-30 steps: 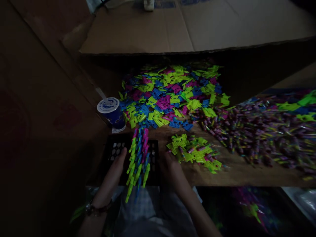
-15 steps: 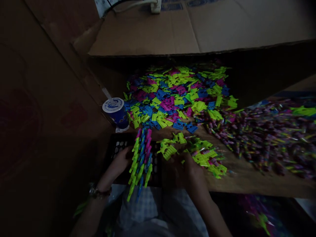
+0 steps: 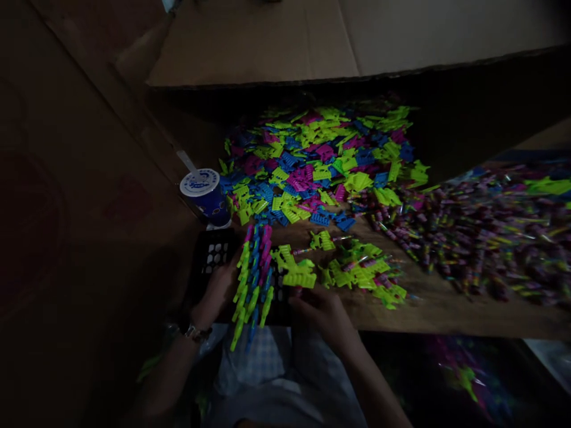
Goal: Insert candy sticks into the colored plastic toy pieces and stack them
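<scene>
My left hand (image 3: 222,286) is closed at the left side of a stack of small plastic pieces (image 3: 254,288) in rows of pink, blue and yellow-green; its fingertips are hidden behind the stack. My right hand (image 3: 325,312), closed, pinches a yellow-green plastic piece (image 3: 300,273) with a slatted edge, just right of the stack. A second yellow-green piece (image 3: 282,255) appears against it; whether it is held too I cannot tell. Under the stack is a dark tray with holes (image 3: 200,255). A small pile of yellow-green pieces (image 3: 366,267) lies on the wooden table to the right.
A large heap of yellow-green, blue and pink pieces (image 3: 307,160) lies beneath a cardboard flap (image 3: 267,47). At left stands a blue cup (image 3: 209,199) with a white lid and a straw. Many thin wrapped sticks (image 3: 468,238) cover the wooden table's (image 3: 428,318) right side.
My right hand has moved left from the small pile to the stack, bringing a yellow-green piece with it. My left hand and the stack stay nearly in place. The view has shifted slightly.
</scene>
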A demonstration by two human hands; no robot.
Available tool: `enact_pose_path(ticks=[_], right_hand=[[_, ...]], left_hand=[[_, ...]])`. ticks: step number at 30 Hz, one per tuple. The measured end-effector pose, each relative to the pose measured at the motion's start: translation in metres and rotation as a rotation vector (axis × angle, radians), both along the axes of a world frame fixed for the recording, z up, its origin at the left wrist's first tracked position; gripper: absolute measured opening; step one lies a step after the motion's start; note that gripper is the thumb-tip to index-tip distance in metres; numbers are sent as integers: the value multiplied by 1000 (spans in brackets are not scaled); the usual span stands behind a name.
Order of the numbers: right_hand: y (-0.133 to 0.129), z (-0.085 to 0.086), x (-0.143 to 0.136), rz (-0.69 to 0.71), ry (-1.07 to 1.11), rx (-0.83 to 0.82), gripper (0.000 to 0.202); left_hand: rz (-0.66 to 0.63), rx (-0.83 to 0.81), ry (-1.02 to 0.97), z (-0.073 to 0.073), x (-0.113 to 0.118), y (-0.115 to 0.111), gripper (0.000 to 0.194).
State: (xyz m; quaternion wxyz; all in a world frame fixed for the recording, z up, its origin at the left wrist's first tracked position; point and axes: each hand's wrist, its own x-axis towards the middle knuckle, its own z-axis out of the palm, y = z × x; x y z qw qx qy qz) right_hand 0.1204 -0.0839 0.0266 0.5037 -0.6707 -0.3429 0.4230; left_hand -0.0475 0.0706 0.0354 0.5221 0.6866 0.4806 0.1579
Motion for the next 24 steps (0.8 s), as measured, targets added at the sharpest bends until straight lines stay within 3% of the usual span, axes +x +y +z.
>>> enact_pose_path(ticks=[4, 11, 17, 20, 24], right_hand=[[6, -8, -23, 9, 203, 89, 13], [-5, -21, -36, 13, 172, 53, 21], [-5, -23, -37, 54, -81, 55, 12], [-7, -25, -37, 148, -286, 78, 13], [-12, -27, -34, 187, -376, 28, 20]], left_hand=[[-168, 122, 44, -2, -3, 2, 51], [-229, 326, 156, -6, -4, 1, 55], [-160, 365, 287, -9, -1, -4, 57], [-176, 407, 361, -18, -1, -2, 58], [-213, 491, 438, -31, -2, 2, 57]])
